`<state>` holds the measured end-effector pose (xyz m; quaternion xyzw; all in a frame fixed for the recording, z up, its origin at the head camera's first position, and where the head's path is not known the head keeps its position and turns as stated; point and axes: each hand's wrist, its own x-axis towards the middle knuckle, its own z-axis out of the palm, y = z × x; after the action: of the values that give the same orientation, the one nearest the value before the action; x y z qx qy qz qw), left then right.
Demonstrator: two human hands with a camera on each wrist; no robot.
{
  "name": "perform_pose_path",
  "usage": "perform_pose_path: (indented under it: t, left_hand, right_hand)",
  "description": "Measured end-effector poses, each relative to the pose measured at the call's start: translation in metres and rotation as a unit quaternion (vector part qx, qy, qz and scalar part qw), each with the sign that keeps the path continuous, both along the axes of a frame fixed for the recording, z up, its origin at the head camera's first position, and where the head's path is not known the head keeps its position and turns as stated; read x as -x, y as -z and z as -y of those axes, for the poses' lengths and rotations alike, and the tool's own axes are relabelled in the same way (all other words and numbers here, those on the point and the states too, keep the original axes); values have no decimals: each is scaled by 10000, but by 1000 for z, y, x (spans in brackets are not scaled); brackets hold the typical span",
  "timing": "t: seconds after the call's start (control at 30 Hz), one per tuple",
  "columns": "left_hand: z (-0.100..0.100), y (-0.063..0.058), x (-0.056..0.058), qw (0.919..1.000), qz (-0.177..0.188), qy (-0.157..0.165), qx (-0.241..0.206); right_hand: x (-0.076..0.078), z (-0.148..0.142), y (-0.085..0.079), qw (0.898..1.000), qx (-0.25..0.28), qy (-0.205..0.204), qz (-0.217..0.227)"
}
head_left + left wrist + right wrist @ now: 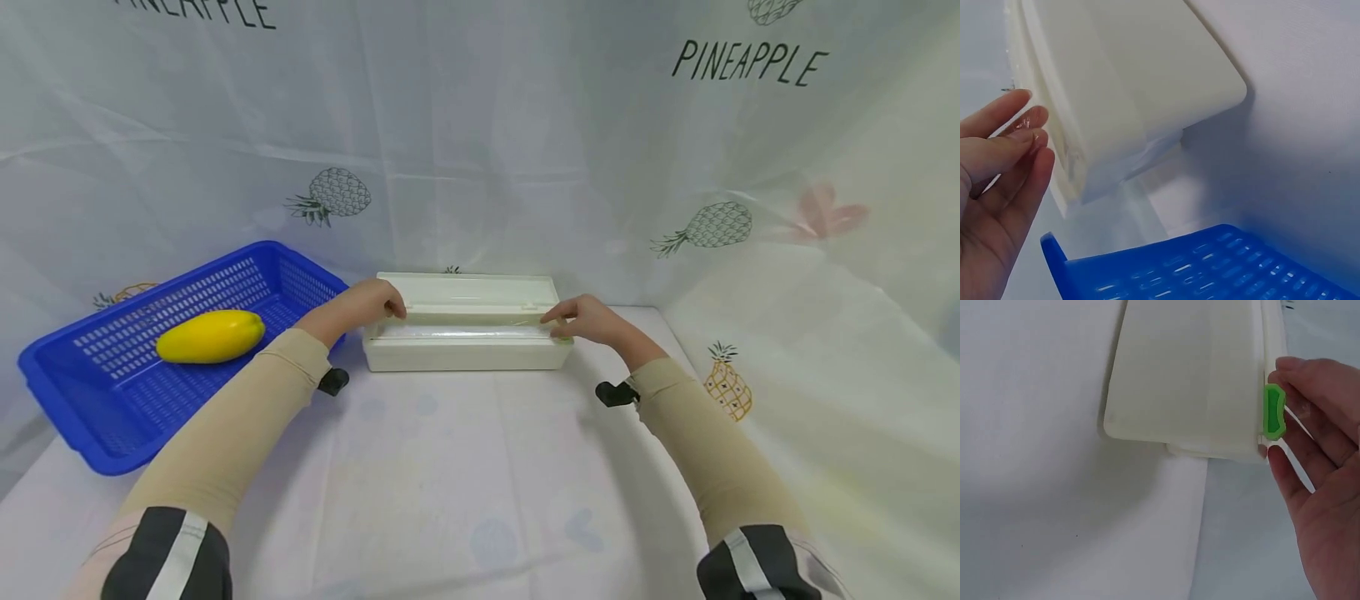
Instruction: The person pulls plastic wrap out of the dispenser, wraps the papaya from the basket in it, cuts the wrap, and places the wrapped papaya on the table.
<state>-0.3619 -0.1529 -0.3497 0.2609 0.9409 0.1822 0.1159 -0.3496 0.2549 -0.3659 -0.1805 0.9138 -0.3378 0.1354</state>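
A long white plastic wrap dispenser (468,358) lies with its lid (468,290) raised at the back. Clear plastic wrap (465,332) shows along its opening. At the dispenser's left end, my left hand (363,307) pinches the film between thumb and fingers; its shiny folds show between the fingertips in the left wrist view. My right hand (592,323) is at the opposite end, thumb and fingers curled at the film's edge. Beside those fingers, a green slider (1274,412) sits on the dispenser's rim in the right wrist view.
On the left stands a blue plastic basket (82,350) holding a yellow, melon-like fruit (212,337). My left forearm passes over its near right side. A white cloth (435,500) covers the table, and a pineapple-print sheet (480,125) hangs right behind the dispenser.
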Motion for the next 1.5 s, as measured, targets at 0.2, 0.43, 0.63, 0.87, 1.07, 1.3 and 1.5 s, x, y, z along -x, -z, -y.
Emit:
perform_pose_path:
  t: [0.2, 0.43, 0.63, 0.87, 1.07, 1.3, 1.5]
  left_hand:
    - [2, -2, 2, 9991, 340, -182, -167]
    - [5, -6, 3, 9984, 318, -266, -392]
    - [10, -9, 2, 9934, 685, -284, -878]
    - [10, -17, -4, 9923, 693, -267, -993]
    - [10, -23, -8, 9959, 399, -66, -806]
    - [13, -25, -9, 9966, 381, 74, -721]
    - [14, -28, -14, 9957, 347, -92, -858]
  right_hand:
    - [5, -1, 0, 9993, 243, 261, 83]
    - [8, 1, -3, 9966, 677, 439, 157]
    - [6, 2, -8, 9952, 845, 461, 201]
    - [4, 6, -15, 9972, 734, -103, -74]
    - [-2, 13, -26, 9988, 380, -283, -80]
    - [-2, 13, -28, 9983, 557, 135, -69]
    - [-4, 15, -30, 9959, 761, 404, -263]
